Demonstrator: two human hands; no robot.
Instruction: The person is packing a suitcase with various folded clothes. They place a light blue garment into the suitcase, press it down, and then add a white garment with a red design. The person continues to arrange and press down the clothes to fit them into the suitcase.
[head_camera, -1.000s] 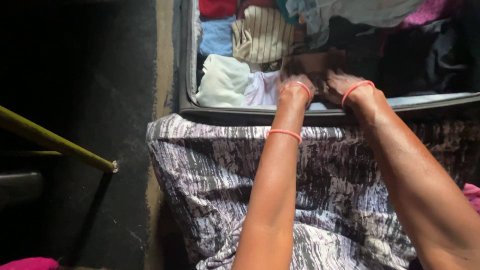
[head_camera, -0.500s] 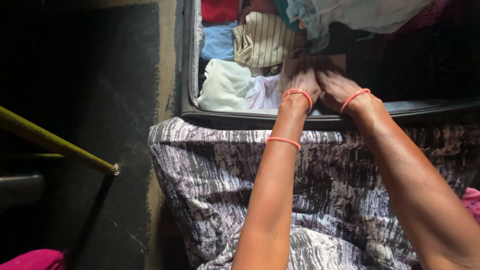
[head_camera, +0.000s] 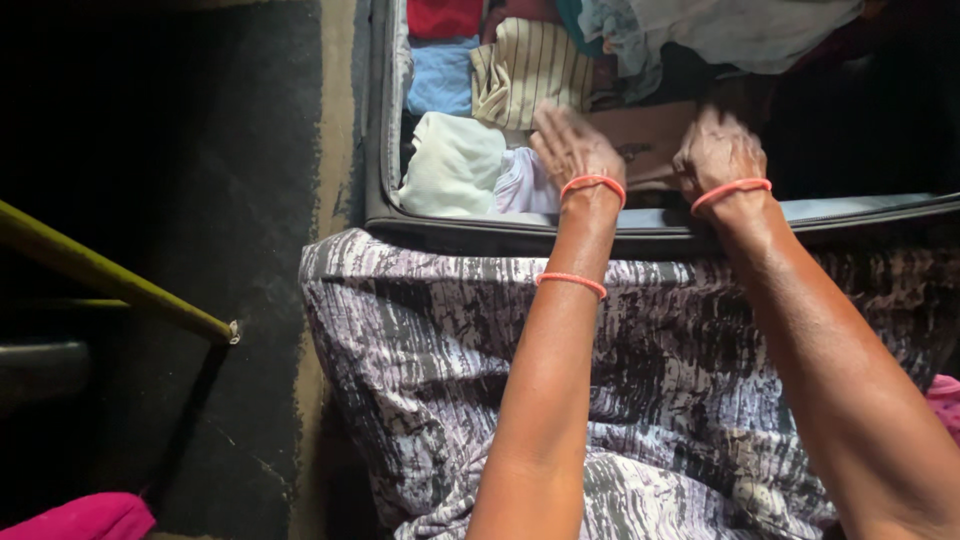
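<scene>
— Dark floor takes up the whole side left of the suitcase, with a pale strip running along the case's edge. What lies nearest the wearer?

— A grey-and-white streaked cloth over the lap, its far hem touching the near rim of the suitcase. A yellowish bar slants over the floor well left of the case, and a bit of pink fabric shows at the bottom corner on that side.

— And the hands?

— Both reach over the near rim into the open suitcase. The left hand lies flat with fingers spread, palm down on a brown folded garment. The right hand presses on the same garment's other end, fingers curled over it; whether it grips cannot be told. Each wrist carries a pink bangle.

— What else sits in the case?

— Just left of the brown garment, a pale green bundle and a light pink piece. Farther in, a striped cream garment, a blue one, and a red one at the far edge. A light grey cloth lies across the far right part.
</scene>
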